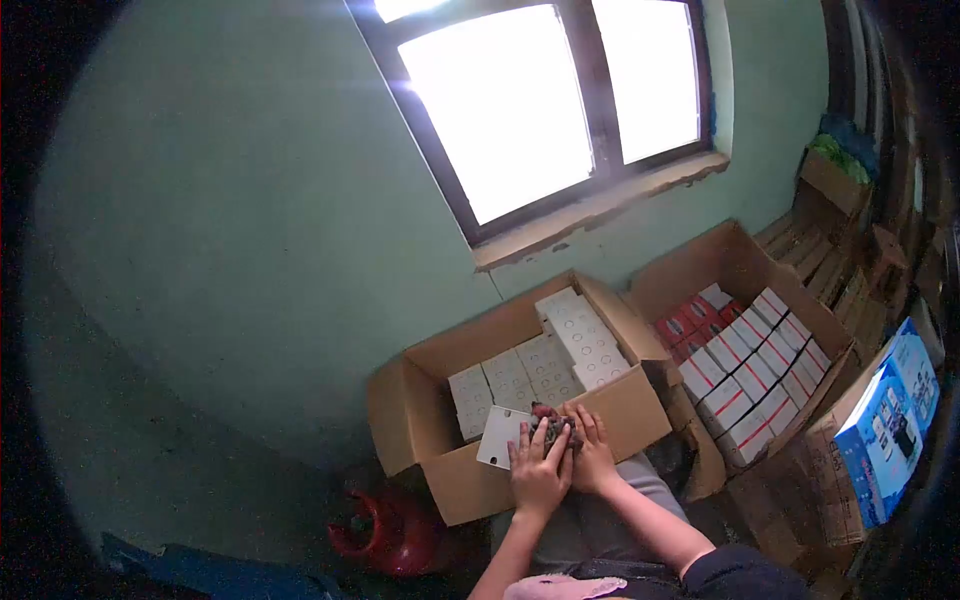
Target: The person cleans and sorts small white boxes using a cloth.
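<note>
Both hands meet over the near edge of an open cardboard box (pixel 470 485). My left hand (pixel 538 478) is curved over a small dark, mottled clump (pixel 552 430) with a reddish bit on top; its exact kind is too small to make out. My right hand (pixel 594 458) closes on the same clump from the other side, its fingers partly hiding it. A flat white plate (pixel 500 438) with small dark holes sticks out left of my left hand's fingers. Inside the box lie rows of white boxes with round markings (pixel 508 380), with a taller stack (pixel 582 338) at the right.
On the right, a second cardboard box (pixel 735 250) holds white cartons with red stripes (pixel 752 372) and red cartons (pixel 690 322). A blue printed box (pixel 890 430) stands farther right. A red gas cylinder (pixel 390 535) is at lower left. A window (pixel 500 115) lies above.
</note>
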Demonstrator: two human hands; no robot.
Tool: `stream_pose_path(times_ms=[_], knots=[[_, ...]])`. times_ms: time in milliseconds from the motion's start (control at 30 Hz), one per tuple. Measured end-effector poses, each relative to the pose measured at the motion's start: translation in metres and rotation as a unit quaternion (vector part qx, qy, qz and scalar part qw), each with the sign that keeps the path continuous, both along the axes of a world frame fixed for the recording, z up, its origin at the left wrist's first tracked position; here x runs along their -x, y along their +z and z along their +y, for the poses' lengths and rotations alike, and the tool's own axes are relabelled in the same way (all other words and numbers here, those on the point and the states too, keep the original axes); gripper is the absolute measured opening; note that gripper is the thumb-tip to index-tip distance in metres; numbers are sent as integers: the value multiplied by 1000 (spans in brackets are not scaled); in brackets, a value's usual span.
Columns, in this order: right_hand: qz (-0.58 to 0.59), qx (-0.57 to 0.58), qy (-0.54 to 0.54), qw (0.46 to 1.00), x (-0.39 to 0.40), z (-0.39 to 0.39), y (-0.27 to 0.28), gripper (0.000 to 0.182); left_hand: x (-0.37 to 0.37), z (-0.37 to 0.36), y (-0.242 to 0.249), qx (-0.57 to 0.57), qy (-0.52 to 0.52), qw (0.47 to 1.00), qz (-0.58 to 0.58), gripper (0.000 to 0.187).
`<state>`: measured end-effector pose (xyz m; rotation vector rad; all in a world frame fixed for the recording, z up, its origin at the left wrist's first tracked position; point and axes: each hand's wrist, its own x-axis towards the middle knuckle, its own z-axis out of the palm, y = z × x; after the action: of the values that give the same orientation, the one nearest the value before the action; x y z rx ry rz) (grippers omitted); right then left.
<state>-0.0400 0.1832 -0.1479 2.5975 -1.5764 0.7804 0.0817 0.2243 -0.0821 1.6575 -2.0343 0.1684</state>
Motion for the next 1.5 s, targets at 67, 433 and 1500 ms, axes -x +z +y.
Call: stream_pose_path(times_ms=[67,433,1500], knots=[[-4,-13,4,1000,0,2,8,87,-1,-13,3,9,-2,1000,-10,42],[-35,-121,-1,992,-1,5,21,128,-14,-89,29,-61,-14,997,-44,44],[-94,-63,19,993,0,5,15,122,-43,-27,11,19,-142,990,-14,38]])
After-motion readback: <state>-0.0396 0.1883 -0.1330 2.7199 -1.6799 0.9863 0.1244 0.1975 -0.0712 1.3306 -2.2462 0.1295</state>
